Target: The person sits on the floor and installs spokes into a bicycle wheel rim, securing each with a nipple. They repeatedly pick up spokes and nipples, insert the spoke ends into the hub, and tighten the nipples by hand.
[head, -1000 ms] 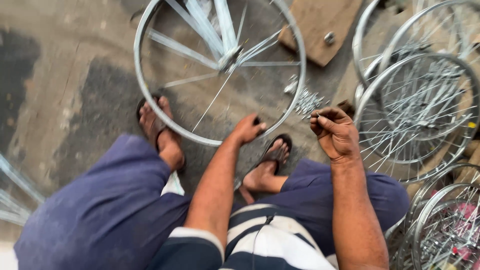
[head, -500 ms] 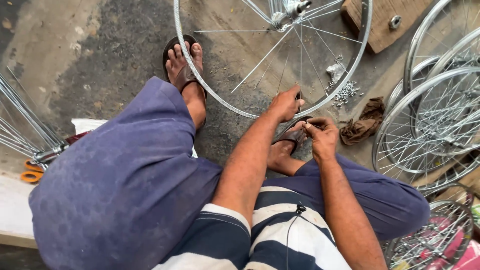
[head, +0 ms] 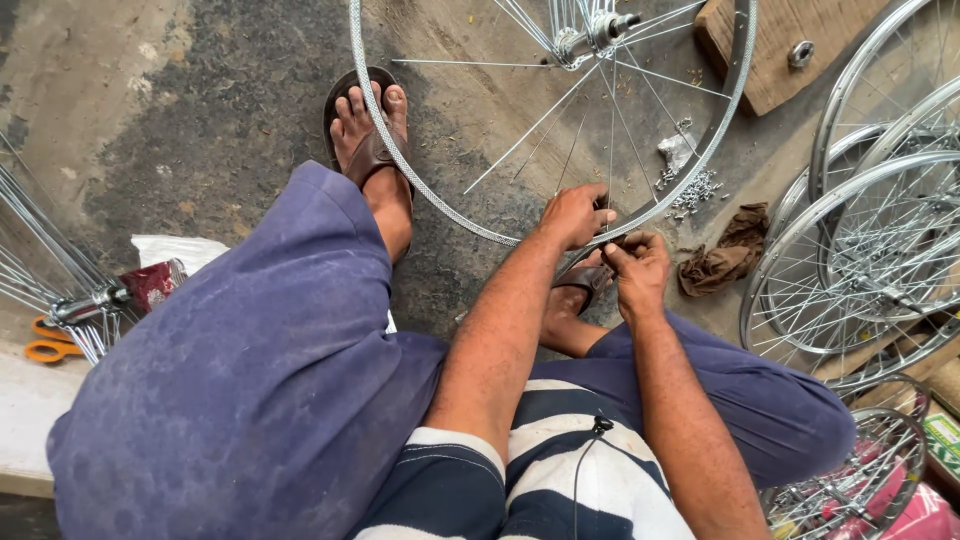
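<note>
Wheel rim (head: 440,205) lay on the floor (head: 200,120) between the feet. Compared with a second before, both hands had met at its near edge: left hand (head: 575,215) gripped the rim, right hand (head: 635,262) pinched a spoke end (head: 612,190).

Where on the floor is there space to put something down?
Bare concrete lies left of the sandalled foot, up to the spoke bundle. It is crowded right of the wheel rim: small metal bits, brown rag, stacked wheels.
</note>
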